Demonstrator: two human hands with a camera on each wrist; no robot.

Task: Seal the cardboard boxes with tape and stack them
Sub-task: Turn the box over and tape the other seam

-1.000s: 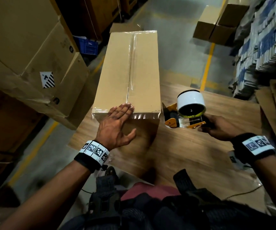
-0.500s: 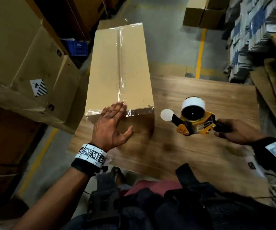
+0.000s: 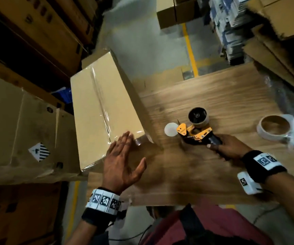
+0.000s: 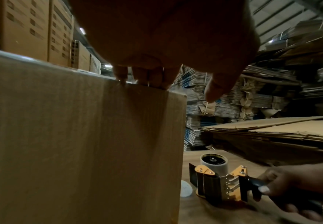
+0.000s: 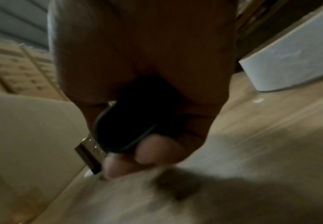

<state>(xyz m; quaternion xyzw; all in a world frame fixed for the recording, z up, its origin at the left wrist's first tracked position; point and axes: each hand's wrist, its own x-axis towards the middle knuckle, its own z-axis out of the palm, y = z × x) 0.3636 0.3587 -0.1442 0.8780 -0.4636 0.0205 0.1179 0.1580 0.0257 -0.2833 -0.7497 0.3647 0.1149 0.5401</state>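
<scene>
Cardboard box [image 3: 103, 117] taped, frame left; left hand [image 3: 123, 163] flat, fingers straight on its near edge; right hand [image 3: 229, 147] grips tape dispenser [image 3: 195, 131] at centre-right.

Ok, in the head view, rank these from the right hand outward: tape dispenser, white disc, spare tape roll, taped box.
1. Tape dispenser: in the right hand, handle gripped.
2. White disc and spare tape roll: disc beyond the dispenser to the left, roll to the right; too close to call.
3. Taped box: far left, under the left hand.
</scene>
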